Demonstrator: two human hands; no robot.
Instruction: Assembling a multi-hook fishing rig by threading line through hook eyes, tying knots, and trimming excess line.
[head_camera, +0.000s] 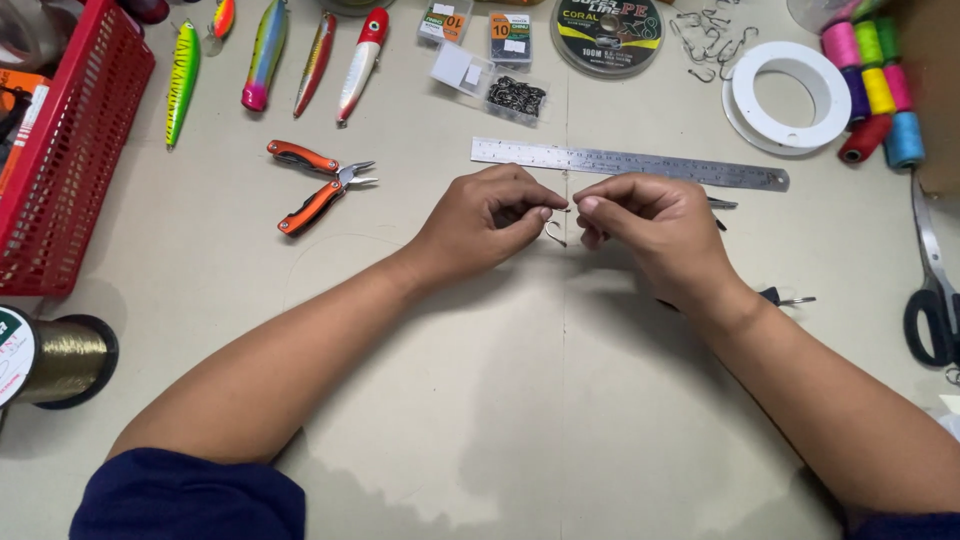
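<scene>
1. The table (480, 420) fills the frame, pale and bare at lower centre, where your two forearms come in from the bottom corners.
2. A red basket (70, 160) stands at the left edge, with a spool (55, 360) of gold line below it.
3. Your left hand (485, 215) and right hand (650, 225) meet at centre frame, knuckles up, fingertips almost touching.
4. A steel ruler (630, 165) lies just above your hands; scissors (935, 290) sit at the right edge.
5. Four lures (265, 55) line the upper left; orange pliers (315, 185) lie left of your left hand.
6. Thread bobbins (875, 85) cluster at upper right beside a white reel (790, 95).
7. The hook (554, 232) hangs between your hands: your left fingers pinch it; your right fingers are pinched shut beside it, on what I cannot tell.
</scene>
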